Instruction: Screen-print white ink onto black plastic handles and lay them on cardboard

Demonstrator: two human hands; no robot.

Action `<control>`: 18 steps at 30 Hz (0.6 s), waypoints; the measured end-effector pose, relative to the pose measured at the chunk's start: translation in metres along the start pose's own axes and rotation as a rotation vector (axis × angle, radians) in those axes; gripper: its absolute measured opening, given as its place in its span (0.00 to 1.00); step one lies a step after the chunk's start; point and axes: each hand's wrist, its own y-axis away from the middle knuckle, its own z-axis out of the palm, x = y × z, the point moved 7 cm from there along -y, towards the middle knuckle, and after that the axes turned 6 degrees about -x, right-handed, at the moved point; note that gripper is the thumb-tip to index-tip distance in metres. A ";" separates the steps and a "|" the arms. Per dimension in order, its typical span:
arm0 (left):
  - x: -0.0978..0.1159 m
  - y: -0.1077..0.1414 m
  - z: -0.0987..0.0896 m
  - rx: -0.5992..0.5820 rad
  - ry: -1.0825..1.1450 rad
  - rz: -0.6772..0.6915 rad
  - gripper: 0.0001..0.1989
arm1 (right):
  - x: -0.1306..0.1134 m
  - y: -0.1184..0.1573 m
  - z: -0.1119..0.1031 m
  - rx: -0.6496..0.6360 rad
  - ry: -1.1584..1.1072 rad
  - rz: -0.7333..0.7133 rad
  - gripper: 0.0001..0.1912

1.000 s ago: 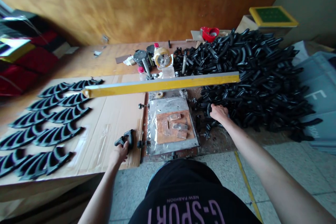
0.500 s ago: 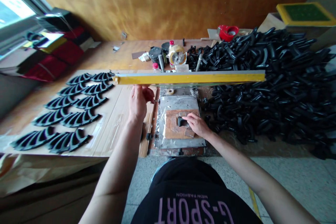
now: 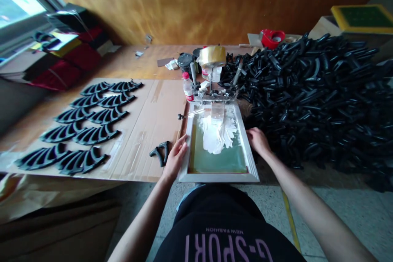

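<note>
A metal screen frame point(image 3: 252, 163) lies flat over the base, with white paste point(image 3: 215, 135) on its green mesh point(image 3: 217, 163). At the frame's left rim, my left hand point(image 3: 175, 157) has its fingers closed on the edge. My right hand point(image 3: 258, 141) is by the right rim, beside the black pile, its fingers curled; what they hold, if anything, is hidden. Two curved black pieces point(image 3: 160, 153) lie on the cardboard just left of my left hand.
Rows of fanned black pieces point(image 3: 95, 137) cover the left of the cardboard point(image 3: 141, 131). A large heap of black pieces point(image 3: 319, 110) fills the right. Behind the frame stand a red-capped bottle point(image 3: 188, 86), a tape roll point(image 3: 212, 55) and dark pots point(image 3: 185, 62). A red tape dispenser point(image 3: 272, 39) sits farther back.
The raised screen frame has come down flat, covering the base. My left hand has lowered with it; my right hand has moved from the base to the right rim. Two black pieces now show on the cardboard.
</note>
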 end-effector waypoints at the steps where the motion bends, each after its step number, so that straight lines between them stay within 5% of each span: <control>1: -0.012 -0.002 0.002 -0.009 0.000 -0.024 0.35 | 0.000 -0.009 -0.013 0.070 -0.026 0.012 0.19; 5: -0.037 -0.014 0.004 -0.009 -0.118 -0.041 0.39 | -0.061 -0.045 -0.058 0.342 -0.109 -0.191 0.31; 7: -0.040 -0.019 0.003 -0.008 -0.173 -0.031 0.38 | -0.104 -0.061 -0.055 0.259 -0.042 -0.295 0.30; 9: -0.042 -0.021 0.002 -0.009 -0.191 -0.037 0.37 | -0.131 -0.066 -0.039 0.089 0.039 -0.314 0.18; 12: -0.048 -0.021 0.001 -0.016 -0.168 -0.053 0.37 | -0.144 -0.044 -0.013 -0.065 0.144 -0.392 0.07; 18: -0.057 -0.022 0.002 -0.019 -0.090 -0.083 0.37 | -0.146 0.020 -0.001 -0.148 0.161 -0.872 0.10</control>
